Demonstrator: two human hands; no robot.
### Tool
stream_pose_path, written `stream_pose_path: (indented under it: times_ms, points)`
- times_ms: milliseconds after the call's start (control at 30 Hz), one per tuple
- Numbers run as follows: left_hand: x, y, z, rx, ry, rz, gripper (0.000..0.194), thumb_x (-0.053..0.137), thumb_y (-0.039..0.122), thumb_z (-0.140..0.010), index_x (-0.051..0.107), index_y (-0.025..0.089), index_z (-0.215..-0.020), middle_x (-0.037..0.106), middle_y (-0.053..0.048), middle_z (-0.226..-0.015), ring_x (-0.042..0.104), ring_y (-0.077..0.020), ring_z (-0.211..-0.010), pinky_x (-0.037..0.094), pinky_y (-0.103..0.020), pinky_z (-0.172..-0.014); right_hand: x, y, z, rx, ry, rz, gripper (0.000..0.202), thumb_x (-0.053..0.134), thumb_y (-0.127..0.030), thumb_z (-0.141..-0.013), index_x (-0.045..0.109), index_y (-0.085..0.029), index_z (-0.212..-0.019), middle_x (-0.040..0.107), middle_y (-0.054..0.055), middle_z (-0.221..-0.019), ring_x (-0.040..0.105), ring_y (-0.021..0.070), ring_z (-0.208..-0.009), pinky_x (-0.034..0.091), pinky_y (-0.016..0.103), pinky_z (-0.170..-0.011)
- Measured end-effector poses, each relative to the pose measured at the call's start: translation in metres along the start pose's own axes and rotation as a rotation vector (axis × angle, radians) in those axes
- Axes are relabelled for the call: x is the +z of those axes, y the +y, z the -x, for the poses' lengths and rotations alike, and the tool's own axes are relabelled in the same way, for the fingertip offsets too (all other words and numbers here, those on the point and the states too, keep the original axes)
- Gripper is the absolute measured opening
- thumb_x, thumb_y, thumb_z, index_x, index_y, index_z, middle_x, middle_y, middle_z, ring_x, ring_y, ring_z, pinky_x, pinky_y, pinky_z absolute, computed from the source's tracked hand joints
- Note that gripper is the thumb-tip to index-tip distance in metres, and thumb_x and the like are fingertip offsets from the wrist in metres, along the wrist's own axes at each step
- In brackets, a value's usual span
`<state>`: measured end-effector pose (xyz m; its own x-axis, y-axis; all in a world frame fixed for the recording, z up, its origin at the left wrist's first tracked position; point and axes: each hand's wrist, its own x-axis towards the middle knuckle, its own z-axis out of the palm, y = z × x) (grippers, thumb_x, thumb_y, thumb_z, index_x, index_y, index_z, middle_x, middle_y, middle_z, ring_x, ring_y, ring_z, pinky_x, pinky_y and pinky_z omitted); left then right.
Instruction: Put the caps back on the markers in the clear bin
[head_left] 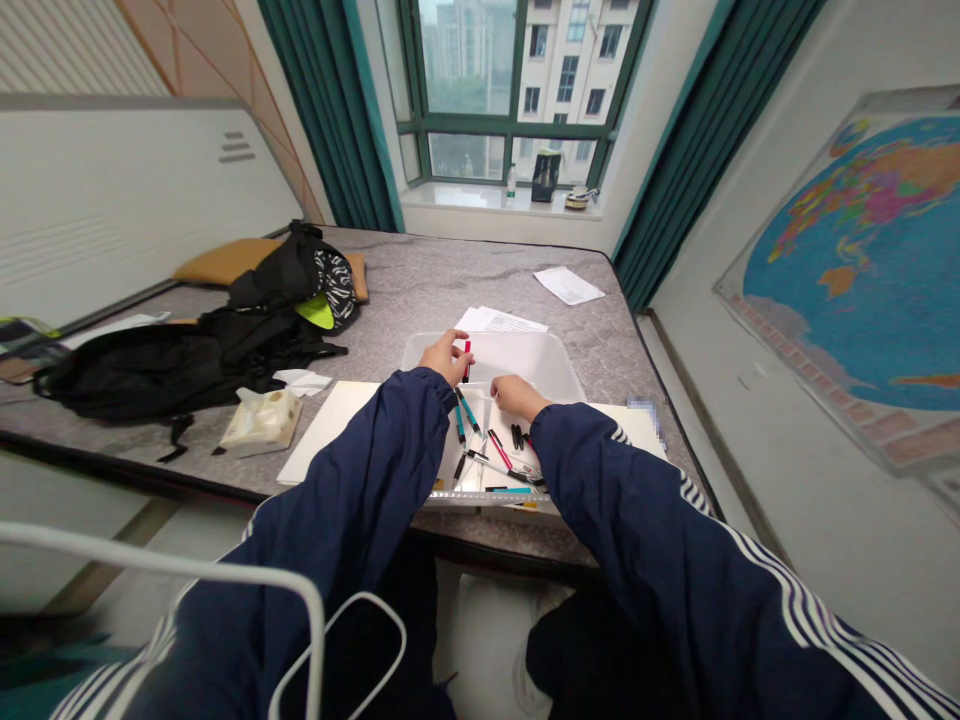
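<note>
My left hand (448,358) pinches a red pen (467,350) with a dark lower end, upright over the far left part of a translucent plastic box (559,365). Curled fingers close my right hand (517,397) above the right half of the box; whatever it may hold is hidden. Below the hands lie several loose pens: teal-and-black pens (469,412), a red-and-black pen (500,449), short black pens or caps (517,436) and a teal pen (510,490) by the near rim. My right sleeve covers part of the box's right side.
A tissue pack (262,422) and a black backpack (202,355) lie to the left on the grey marbled surface (435,265). Printed sheets (501,320) lie behind the box, with another paper (568,285) farther right. A white cable or tube (225,572) crosses the lower left foreground.
</note>
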<state>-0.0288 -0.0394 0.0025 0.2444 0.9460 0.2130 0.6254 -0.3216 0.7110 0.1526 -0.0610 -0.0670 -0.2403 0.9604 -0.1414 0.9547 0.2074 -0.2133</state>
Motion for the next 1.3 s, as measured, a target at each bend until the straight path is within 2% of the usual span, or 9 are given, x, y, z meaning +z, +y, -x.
stream_pose_path:
  times_ms: [133, 300, 467, 600, 667, 767, 1100, 1233, 1300]
  points:
    - [0.003, -0.006, -0.006, 0.012, -0.001, -0.022, 0.026, 0.060, 0.024, -0.082, 0.064, 0.020, -0.107, 0.077, -0.004, -0.087, 0.070, -0.0176, -0.080, 0.052, -0.029, -0.077, -0.003, -0.003, 0.003, 0.008, 0.016, 0.056, 0.035, 0.059, -0.009, -0.082, 0.067, -0.011, -0.116, 0.066, 0.018, -0.116, 0.062, 0.0256, -0.109, 0.045, 0.027, -0.089]
    - [0.005, -0.011, -0.009, -0.001, 0.020, -0.038, 0.022, 0.062, 0.024, -0.079, 0.066, 0.020, -0.100, 0.076, -0.004, -0.088, 0.070, -0.0170, -0.076, 0.052, -0.028, -0.075, -0.018, -0.004, 0.000, 0.014, 0.062, -0.043, 0.027, 0.056, -0.008, -0.084, 0.071, -0.012, -0.106, 0.065, 0.018, -0.111, 0.063, 0.0238, -0.103, 0.044, 0.026, -0.087]
    - [0.003, -0.013, -0.010, -0.014, 0.024, -0.061, 0.017, 0.067, 0.026, -0.078, 0.068, 0.019, -0.093, 0.075, -0.005, -0.086, 0.070, -0.0183, -0.081, 0.052, -0.030, -0.079, -0.045, -0.005, 0.001, -0.092, 0.425, -0.354, 0.017, 0.054, -0.015, -0.089, 0.068, -0.014, -0.097, 0.067, 0.010, -0.101, 0.060, 0.0180, -0.097, 0.043, 0.028, -0.091]
    - [0.003, -0.015, -0.008, -0.015, -0.069, -0.056, 0.013, 0.070, 0.022, -0.074, 0.070, 0.019, -0.087, 0.075, -0.004, -0.085, 0.070, -0.0175, -0.082, 0.052, -0.030, -0.081, -0.064, -0.008, 0.007, -0.080, 0.603, -0.759, 0.019, 0.053, -0.032, -0.090, 0.064, -0.016, -0.094, 0.068, 0.005, -0.090, 0.062, 0.0158, -0.081, 0.050, 0.027, -0.075]
    - [0.004, -0.016, -0.008, -0.022, -0.106, -0.058, 0.012, 0.072, 0.021, -0.072, 0.071, 0.020, -0.083, 0.075, -0.004, -0.083, 0.070, -0.0175, -0.082, 0.052, -0.030, -0.081, -0.070, -0.011, 0.009, -0.082, 0.620, -0.908, 0.024, 0.052, -0.037, -0.089, 0.062, -0.016, -0.092, 0.068, 0.006, -0.089, 0.062, 0.0156, -0.079, 0.050, 0.025, -0.065]
    - [0.005, -0.019, -0.008, -0.025, -0.123, -0.087, 0.012, 0.073, 0.022, -0.070, 0.072, 0.020, -0.082, 0.074, -0.003, -0.080, 0.070, -0.0183, -0.081, 0.052, -0.030, -0.081, -0.073, -0.014, 0.011, -0.106, 0.615, -0.989, 0.026, 0.055, -0.041, -0.086, 0.063, -0.016, -0.087, 0.068, 0.006, -0.088, 0.062, 0.0154, -0.077, 0.049, 0.023, -0.060]
    - [0.003, -0.006, -0.003, 0.013, -0.216, -0.046, 0.016, 0.072, 0.024, -0.072, 0.071, 0.018, -0.087, 0.075, -0.004, -0.083, 0.070, -0.0167, -0.080, 0.052, -0.027, -0.080, -0.062, -0.014, 0.005, -0.226, 0.549, -0.942, 0.028, 0.067, -0.040, -0.079, 0.070, -0.014, -0.089, 0.071, 0.008, -0.094, 0.063, 0.0154, -0.079, 0.052, 0.028, -0.072]
    - [0.001, -0.003, -0.003, -0.004, -0.149, -0.073, 0.016, 0.069, 0.024, -0.075, 0.070, 0.018, -0.090, 0.075, -0.005, -0.085, 0.070, -0.0173, -0.080, 0.053, -0.028, -0.079, -0.061, -0.011, 0.005, -0.235, 0.480, -0.821, 0.044, 0.075, -0.035, -0.075, 0.068, -0.013, -0.112, 0.071, 0.008, -0.098, 0.063, 0.0139, -0.075, 0.051, 0.028, -0.074]
    - [0.001, -0.004, -0.004, -0.015, -0.093, -0.110, 0.016, 0.069, 0.024, -0.076, 0.069, 0.019, -0.091, 0.075, -0.005, -0.085, 0.070, -0.0177, -0.079, 0.053, -0.029, -0.080, -0.060, -0.009, 0.005, -0.174, 0.461, -0.753, 0.037, 0.071, -0.034, -0.080, 0.068, -0.013, -0.110, 0.071, 0.008, -0.097, 0.063, 0.0130, -0.073, 0.050, 0.027, -0.073]
